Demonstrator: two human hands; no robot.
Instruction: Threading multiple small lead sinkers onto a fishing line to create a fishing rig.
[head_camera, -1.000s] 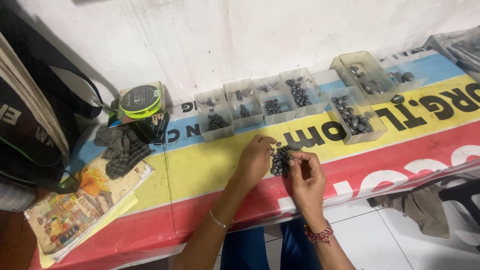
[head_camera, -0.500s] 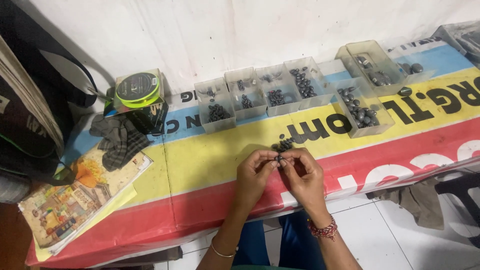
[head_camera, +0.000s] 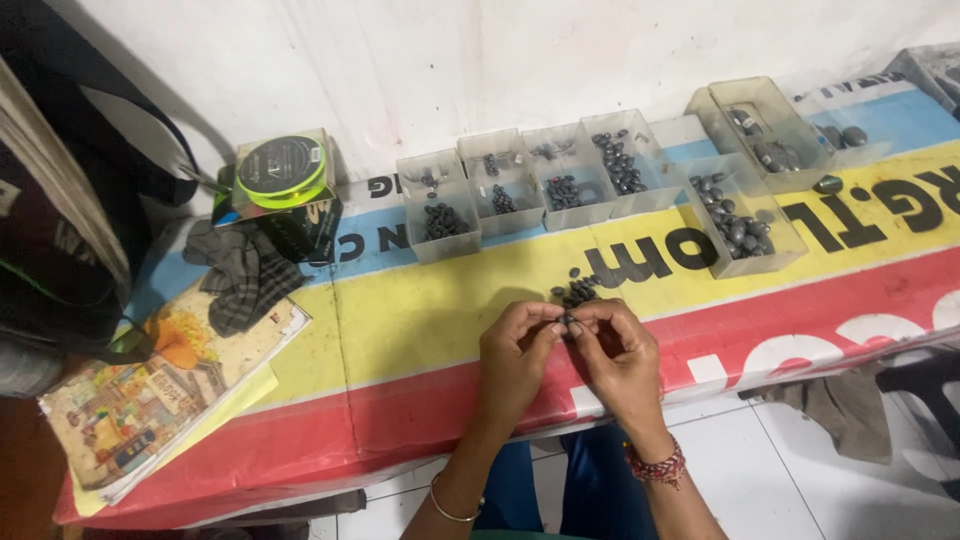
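Note:
My left hand (head_camera: 512, 362) and my right hand (head_camera: 622, 358) meet fingertip to fingertip over the table's front part, pinching one small dark grey weight (head_camera: 568, 322) between them. Just beyond the fingers lies a little pile of the same dark weights (head_camera: 577, 291) on the yellow band of the banner-covered table (head_camera: 400, 330). A thin bangle circles my left wrist, a red beaded band my right.
Several clear plastic boxes (head_camera: 560, 180) holding dark weights line the wall, with two more boxes (head_camera: 752, 130) to the right. A spool of green line (head_camera: 282, 170) in a box, a grey cloth (head_camera: 243, 272), a picture book (head_camera: 150, 390) and a dark bag (head_camera: 60, 210) lie left.
Both hands have drawn back from the pile toward the table's front edge and closed together on one weight. The camera has shifted slightly.

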